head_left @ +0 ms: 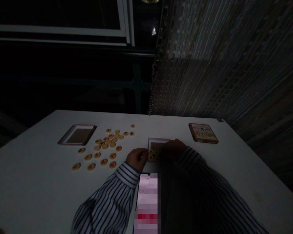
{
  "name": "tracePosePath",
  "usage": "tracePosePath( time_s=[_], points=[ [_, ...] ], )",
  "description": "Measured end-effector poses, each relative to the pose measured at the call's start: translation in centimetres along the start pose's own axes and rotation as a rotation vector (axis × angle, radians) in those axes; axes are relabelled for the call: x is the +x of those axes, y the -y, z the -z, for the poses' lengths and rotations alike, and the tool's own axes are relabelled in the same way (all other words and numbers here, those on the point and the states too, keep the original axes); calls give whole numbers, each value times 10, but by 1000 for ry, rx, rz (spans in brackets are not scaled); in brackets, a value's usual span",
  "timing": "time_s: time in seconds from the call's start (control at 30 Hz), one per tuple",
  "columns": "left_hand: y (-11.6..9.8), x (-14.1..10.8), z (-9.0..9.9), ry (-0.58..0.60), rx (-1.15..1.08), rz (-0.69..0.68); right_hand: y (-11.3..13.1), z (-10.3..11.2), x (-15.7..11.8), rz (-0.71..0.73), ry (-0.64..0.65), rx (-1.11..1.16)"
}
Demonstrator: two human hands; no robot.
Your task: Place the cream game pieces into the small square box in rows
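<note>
A small open box (158, 140) lies on the table with several Chinese chess pieces (153, 154) set in rows in its near part. My left hand (137, 158) is closed, with curled fingers against the box's left side. Over the box's right side reaches my right hand (174, 149); deep shadow hides its fingers and anything in them. Loose round Chinese chess pieces (112, 145) are scattered to the left, some with red marks, some with dark marks, others plain side up.
On the white table (44, 169), an open shallow tray or lid (62, 140) lies far left. A closed printed box (203, 132) sits at the right. A lit phone (146, 185) is near my left forearm. Behind the table hangs a string curtain (190, 65).
</note>
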State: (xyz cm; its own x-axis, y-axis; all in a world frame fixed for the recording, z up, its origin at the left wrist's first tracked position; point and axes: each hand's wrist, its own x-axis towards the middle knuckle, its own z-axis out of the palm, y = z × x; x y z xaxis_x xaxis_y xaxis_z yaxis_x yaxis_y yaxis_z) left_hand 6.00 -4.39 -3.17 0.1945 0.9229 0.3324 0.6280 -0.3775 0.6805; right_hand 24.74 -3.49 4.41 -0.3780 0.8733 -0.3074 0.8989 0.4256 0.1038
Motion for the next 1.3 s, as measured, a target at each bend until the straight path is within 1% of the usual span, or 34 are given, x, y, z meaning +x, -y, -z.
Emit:
tracePosePath(
  time_s=[0.1, 0.27, 0.4, 0.73, 0.87, 0.93, 1.03, 1.1, 1.2, 1.3],
  points=[
    [0, 0, 0, -3, 19, -4, 0, 0, 0, -8, 12, 2],
    [-2, 0, 1, 6, 33, -5, 1, 0, 0, -1, -4, 22],
    [-2, 0, 2, 9, 21, -20, 1, 0, 0, -22, 28, 18],
    [-1, -1, 0, 7, 17, 1, 1, 1, -1, -5, 29, 11],
    [-2, 0, 2, -3, 22, -2, 1, 1, -3, 0, -6, -1],
    [-3, 0, 3, 16, 27, -12, 2, 2, -4, 6, -21, 10],
    [-4, 1, 4, 39, 27, -18, 4, 3, -5, -4, -6, 11],
    [-4, 0, 4, 33, 29, -11, 4, 4, -4, -12, 15, 9],
    [-3, 0, 2, 25, 44, -5, 1, 5, -3, -19, 25, 16],
    [-2, -1, 2, 31, 51, 8, -4, 5, -3, -40, -10, 30]
  ],
)
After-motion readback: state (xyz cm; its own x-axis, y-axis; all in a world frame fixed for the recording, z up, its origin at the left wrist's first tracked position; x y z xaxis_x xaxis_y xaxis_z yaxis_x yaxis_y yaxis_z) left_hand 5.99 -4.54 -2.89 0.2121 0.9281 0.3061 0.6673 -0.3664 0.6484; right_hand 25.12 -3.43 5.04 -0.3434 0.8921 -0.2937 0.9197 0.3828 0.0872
